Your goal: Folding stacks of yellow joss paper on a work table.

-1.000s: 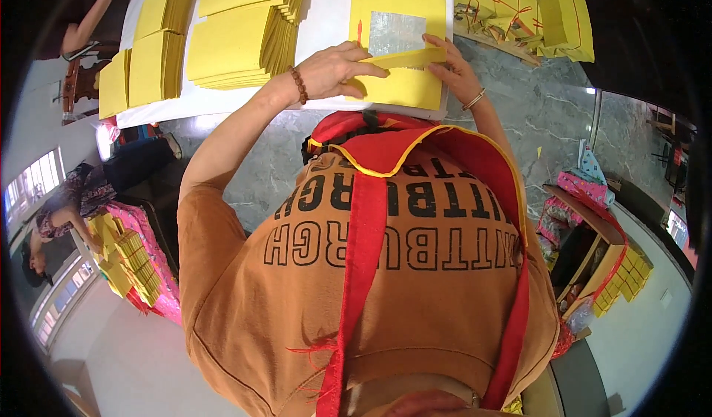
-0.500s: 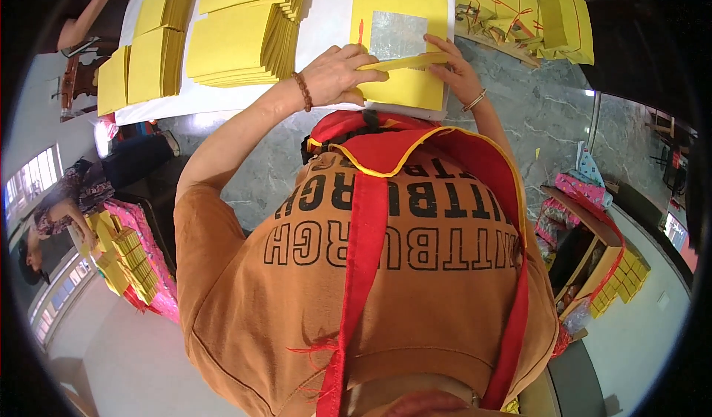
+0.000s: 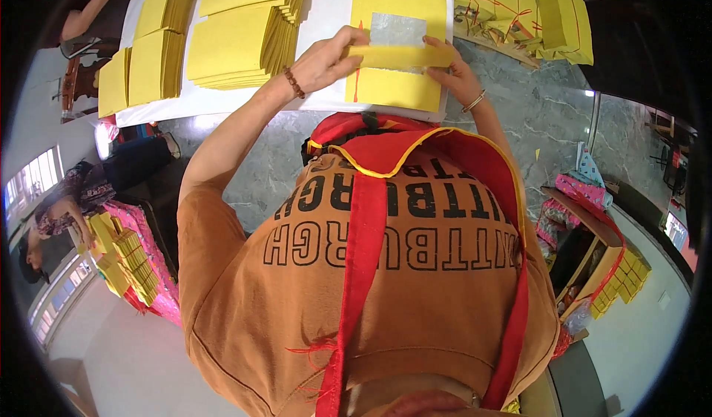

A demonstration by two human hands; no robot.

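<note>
A large yellow paper sheet [image 3: 400, 92] with a silver foil square [image 3: 393, 27] and a red mark along its left side lies near the right end of a white-covered table [image 3: 320, 16]. Across the foil runs a narrow folded yellow paper strip [image 3: 404, 56], held level at both ends. Its left end is pinched by my left hand [image 3: 326, 61], between thumb and fingers. At the other end, my right hand [image 3: 456, 74] has thumb and fingers closed on it. Some foil shows above and below the strip.
Stacks of folded yellow paper [image 3: 230, 46] fill the table's left part. Beyond its right edge stand yellow bundles [image 3: 512, 5] tied with red string. Grey marbled flooring [image 3: 519, 90] surrounds it. Another person [image 3: 70, 209] works at far left; another's arm [image 3: 93, 5] shows top left.
The strip has moved slightly away from me and turned its broad side up, now lying flatter over the foil. My left hand has shifted a little away from me with it.
</note>
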